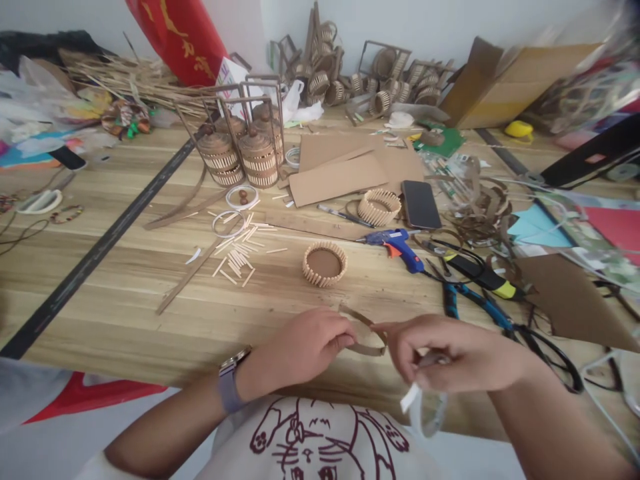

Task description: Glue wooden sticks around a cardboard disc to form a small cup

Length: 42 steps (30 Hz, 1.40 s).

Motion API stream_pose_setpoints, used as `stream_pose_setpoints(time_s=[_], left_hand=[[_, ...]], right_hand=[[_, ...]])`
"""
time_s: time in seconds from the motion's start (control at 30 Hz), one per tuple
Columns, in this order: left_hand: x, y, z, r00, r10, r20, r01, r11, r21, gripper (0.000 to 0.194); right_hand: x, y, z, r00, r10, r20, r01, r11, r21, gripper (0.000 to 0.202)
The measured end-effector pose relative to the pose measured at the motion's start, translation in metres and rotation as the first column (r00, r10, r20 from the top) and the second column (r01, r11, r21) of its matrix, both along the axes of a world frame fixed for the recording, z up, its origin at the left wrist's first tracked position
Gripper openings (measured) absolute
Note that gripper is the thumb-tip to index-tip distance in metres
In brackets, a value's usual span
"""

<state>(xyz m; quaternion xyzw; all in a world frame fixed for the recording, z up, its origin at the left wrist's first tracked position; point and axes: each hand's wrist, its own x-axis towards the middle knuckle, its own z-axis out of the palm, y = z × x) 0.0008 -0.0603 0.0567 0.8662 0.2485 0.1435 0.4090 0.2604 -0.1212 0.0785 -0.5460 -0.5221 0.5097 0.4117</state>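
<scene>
Low over the near table edge, my left hand (305, 343) pinches a thin brown strip bent into a loop (369, 349). My right hand (445, 350) is curled round a roll of whitish tape (431, 425), a short white end sticking out below the fingers. Its extended index finger meets the right side of the loop. Just beyond the hands stands a small round basket of wooden sticks with a brown base (324, 263). A stick ring (379, 207) lies farther back, near a black phone (421, 204).
A blue glue gun (397, 245), a yellow-black cutter (475, 272) and blue-handled pliers (483, 303) lie to the right. Loose sticks (237, 257) are scattered left of centre. Behind stand lidded baskets in tall frames (260, 157) and brown cardboard pieces (340, 177).
</scene>
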Motion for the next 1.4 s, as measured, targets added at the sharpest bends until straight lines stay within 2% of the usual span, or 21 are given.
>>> stream_pose_setpoints(time_s=[0.1,0.17,0.2,0.27,0.33,0.37,0.43,0.6,0.67,0.8,0.9,1.0,1.13,1.27,1.4], left_hand=[[-0.005,-0.001,-0.003,0.992,0.127,-0.020,-0.128,0.992,-0.021,0.017],[-0.011,-0.002,-0.007,0.970,0.230,-0.077,-0.230,0.973,0.001,0.015],[-0.014,-0.002,-0.010,0.959,0.264,-0.107,-0.262,0.965,0.029,0.013],[-0.018,-0.003,-0.018,0.943,0.283,-0.174,-0.267,0.957,0.111,0.013],[-0.020,-0.005,-0.027,0.945,0.234,-0.227,-0.192,0.963,0.190,0.016],[-0.020,-0.007,-0.031,0.948,0.204,-0.246,-0.149,0.963,0.226,0.018],[-0.019,-0.009,-0.038,0.950,0.165,-0.265,-0.086,0.955,0.285,0.021],[-0.025,-0.013,-0.048,0.960,0.164,-0.225,-0.056,0.905,0.421,0.017],[-0.033,-0.015,-0.049,0.971,0.112,-0.209,0.014,0.853,0.522,0.018],[-0.049,-0.022,-0.053,0.981,0.030,-0.194,0.117,0.705,0.700,0.030],[-0.056,-0.031,-0.060,0.991,0.040,-0.130,0.076,0.632,0.771,0.028],[-0.060,-0.039,-0.067,0.991,0.089,-0.100,0.024,0.618,0.785,0.028],[-0.061,-0.046,-0.073,0.982,0.164,-0.099,-0.017,0.588,0.809,0.027],[-0.061,-0.048,-0.076,0.981,0.190,-0.048,-0.066,0.554,0.830,0.029],[-0.059,-0.047,-0.076,0.983,0.176,-0.048,-0.056,0.541,0.839,0.029]], right_hand=[[-0.016,0.003,-0.007,0.995,0.102,0.001,-0.102,0.995,-0.018,0.030],[-0.016,0.007,-0.007,0.968,0.252,0.004,-0.251,0.966,-0.066,0.029],[-0.014,0.011,-0.007,0.929,0.370,0.008,-0.367,0.922,-0.121,0.028],[-0.009,0.019,-0.006,0.801,0.599,0.006,-0.577,0.774,-0.261,0.024],[-0.004,0.025,-0.007,0.716,0.698,0.010,-0.650,0.672,-0.356,0.024],[-0.003,0.027,-0.008,0.706,0.708,0.024,-0.650,0.661,-0.376,0.024],[-0.003,0.028,-0.010,0.714,0.697,0.063,-0.628,0.678,-0.382,0.024],[-0.005,0.024,-0.017,0.715,0.670,0.198,-0.579,0.727,-0.370,0.024],[-0.004,0.023,-0.019,0.701,0.672,0.239,-0.577,0.731,-0.364,0.023],[-0.005,0.022,-0.019,0.651,0.696,0.303,-0.568,0.711,-0.415,0.018],[-0.007,0.020,-0.017,0.628,0.693,0.355,-0.542,0.716,-0.440,0.016],[-0.006,0.016,-0.013,0.625,0.682,0.380,-0.504,0.725,-0.470,0.019],[0.000,0.010,-0.002,0.649,0.617,0.444,-0.381,0.769,-0.513,0.029],[-0.010,0.012,0.008,0.694,0.620,0.365,-0.379,0.746,-0.547,0.033],[-0.048,0.028,0.000,0.811,0.569,0.136,-0.435,0.741,-0.512,0.033]])
